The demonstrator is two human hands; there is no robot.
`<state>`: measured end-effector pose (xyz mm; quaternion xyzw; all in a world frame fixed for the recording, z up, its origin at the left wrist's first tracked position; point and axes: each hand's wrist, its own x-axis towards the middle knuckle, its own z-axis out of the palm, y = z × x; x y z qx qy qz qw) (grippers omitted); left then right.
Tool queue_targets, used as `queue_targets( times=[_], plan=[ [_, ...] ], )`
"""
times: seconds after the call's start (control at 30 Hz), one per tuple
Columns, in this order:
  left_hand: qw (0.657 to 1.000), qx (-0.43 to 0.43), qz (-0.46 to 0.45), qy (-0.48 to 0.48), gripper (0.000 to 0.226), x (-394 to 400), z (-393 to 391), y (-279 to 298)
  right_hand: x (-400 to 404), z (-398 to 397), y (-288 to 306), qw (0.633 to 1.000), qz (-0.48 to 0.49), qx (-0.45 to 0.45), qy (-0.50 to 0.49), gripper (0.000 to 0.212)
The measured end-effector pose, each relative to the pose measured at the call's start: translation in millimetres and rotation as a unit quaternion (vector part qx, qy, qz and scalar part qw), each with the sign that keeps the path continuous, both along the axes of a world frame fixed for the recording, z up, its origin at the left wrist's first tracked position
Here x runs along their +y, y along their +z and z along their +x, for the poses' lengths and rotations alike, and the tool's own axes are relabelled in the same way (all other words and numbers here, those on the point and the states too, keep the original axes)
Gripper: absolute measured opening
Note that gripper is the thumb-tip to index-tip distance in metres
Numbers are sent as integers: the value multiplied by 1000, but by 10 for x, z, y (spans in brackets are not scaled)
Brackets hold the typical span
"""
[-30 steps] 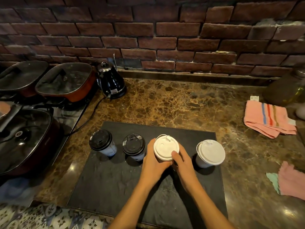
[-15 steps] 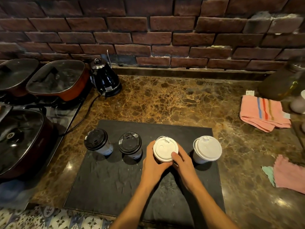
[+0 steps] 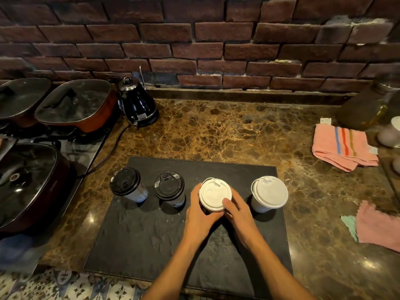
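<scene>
Several lidded paper cups stand in a row on a black mat (image 3: 151,239). From the left: a black-lidded cup (image 3: 125,184), a second black-lidded cup (image 3: 169,187), a white-lidded cup (image 3: 214,193) and another white-lidded cup (image 3: 269,192). My left hand (image 3: 200,215) wraps around the left side of the third cup. My right hand (image 3: 238,215) holds its right side, with the thumb pressing on the lid's near rim. The cup's body is mostly hidden by my hands.
A black electric kettle (image 3: 137,105) stands at the back left, its cord running toward the mat. Three lidded pans (image 3: 73,105) fill the left side. A striped pink towel (image 3: 342,146), a dark jar (image 3: 363,109) and pink and green cloths (image 3: 376,226) lie to the right.
Both hands stay on the white-lidded cup. The view has shifted slightly; the cups have not visibly moved on the mat.
</scene>
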<state>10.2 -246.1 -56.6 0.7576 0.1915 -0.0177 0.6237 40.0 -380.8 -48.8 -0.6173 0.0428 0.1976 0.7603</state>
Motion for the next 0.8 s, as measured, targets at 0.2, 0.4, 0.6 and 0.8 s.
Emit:
queue_targets(
  times=[0.2,0.4,0.6,0.8],
  plan=[
    [1000,-8,-6,-5,96,-1,2,-66,-8,-4,-16,1000,-1,20,-20,38],
    [1000,-11,-17,-6,97,7,-16,-51,-24,-3,9,999,-3,36,-19,33],
    [999,10,-32,6,110,15,-25,-87,-28,-12,34,999,-14,35,-12,31],
    [998,56,-20,14,119,-11,-72,-2,-46,-34,37,999,-39,22,-6,40]
  ],
)
